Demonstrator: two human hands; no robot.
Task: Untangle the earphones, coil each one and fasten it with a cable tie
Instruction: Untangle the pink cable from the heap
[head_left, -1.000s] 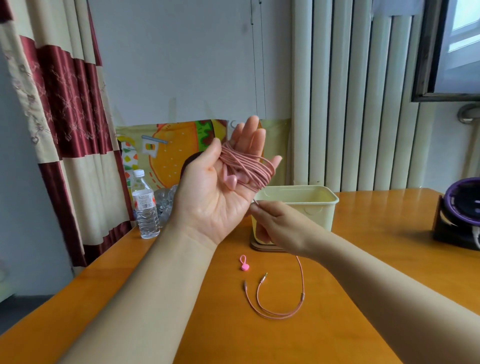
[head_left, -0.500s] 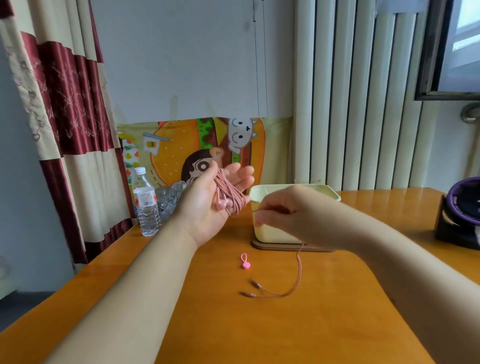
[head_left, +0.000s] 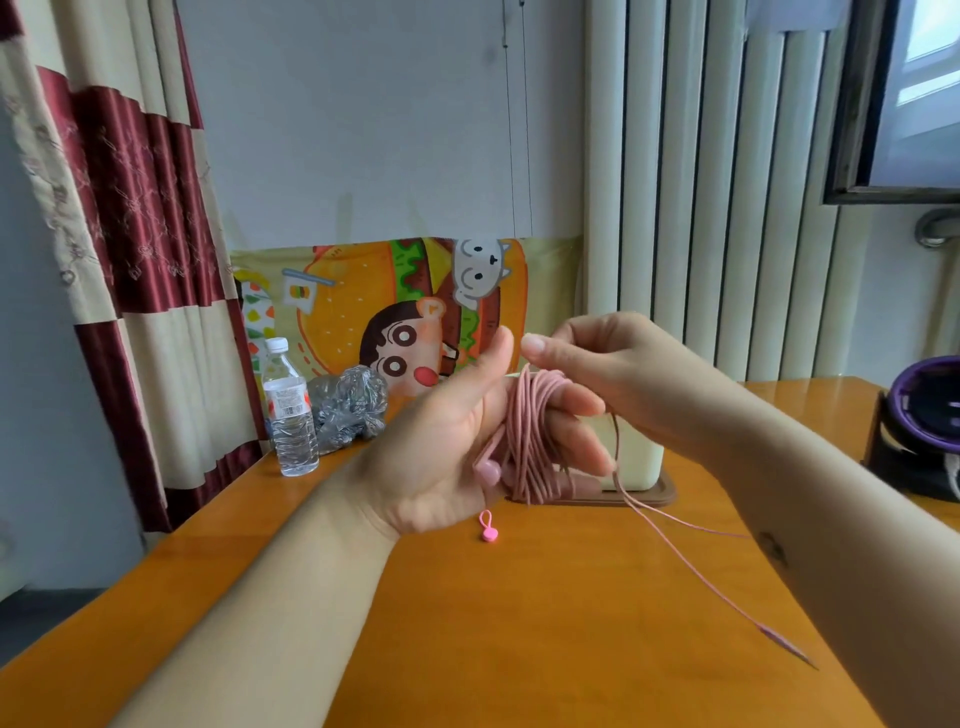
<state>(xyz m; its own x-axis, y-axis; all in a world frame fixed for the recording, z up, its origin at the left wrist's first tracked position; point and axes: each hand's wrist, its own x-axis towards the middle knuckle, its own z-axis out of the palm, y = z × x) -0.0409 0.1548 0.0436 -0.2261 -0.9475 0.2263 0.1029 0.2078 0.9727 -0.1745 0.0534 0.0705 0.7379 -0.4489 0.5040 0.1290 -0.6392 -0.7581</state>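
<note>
A pink earphone cable (head_left: 530, 436) is wound in many turns around the fingers of my left hand (head_left: 457, 447), which is raised above the table with the palm facing right. A pink earbud (head_left: 487, 473) hangs at the palm. My right hand (head_left: 597, 374) is just above and right of the coil and pinches the cable's loose strand. The free end (head_left: 727, 603) trails down to the right, its plug blurred near my right forearm. A small pink cable tie (head_left: 487, 529) lies on the table below my left hand.
A pale yellow bin (head_left: 639, 462) on a brown base stands behind my hands. A water bottle (head_left: 288, 410) and crumpled plastic (head_left: 350, 408) sit at the table's back left by the curtain. A purple and black device (head_left: 919, 426) is at the right edge.
My right hand has risen from beside the bin to above the coil, carrying the strand over my left fingers. The loose end has lifted off the table and swung right.
</note>
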